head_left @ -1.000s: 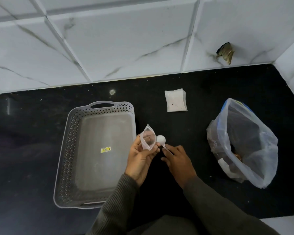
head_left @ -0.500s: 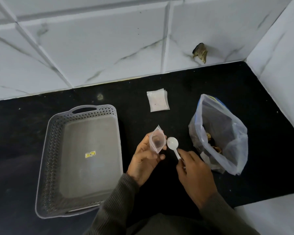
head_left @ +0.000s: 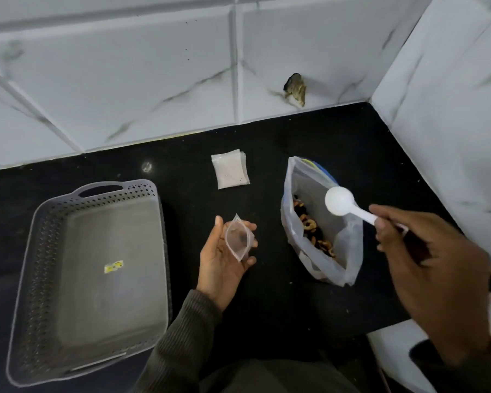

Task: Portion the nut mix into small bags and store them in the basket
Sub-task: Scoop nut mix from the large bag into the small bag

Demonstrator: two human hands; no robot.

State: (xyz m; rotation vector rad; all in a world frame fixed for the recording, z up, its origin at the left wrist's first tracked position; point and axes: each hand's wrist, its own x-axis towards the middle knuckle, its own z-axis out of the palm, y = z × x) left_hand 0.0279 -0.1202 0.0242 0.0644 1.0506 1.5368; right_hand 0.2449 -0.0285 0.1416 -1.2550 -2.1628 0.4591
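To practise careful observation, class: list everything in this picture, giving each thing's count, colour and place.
basket: one, grey, left on the counter
sticker: one, yellow, on the basket's floor
stack of small bags: one, clear, back middle
large bag: one, clear, right of centre, mouth open
nut mix: brown and dark, inside the large bag
small bag: one, clear, in the left hand
spoon: one, white, over the large bag's mouth
counter: one, black
wall tiles: white, marbled, behind and right
brown mark: one, back wall, unidentifiable
left hand: holds the small bag
right hand: grips the spoon's handle
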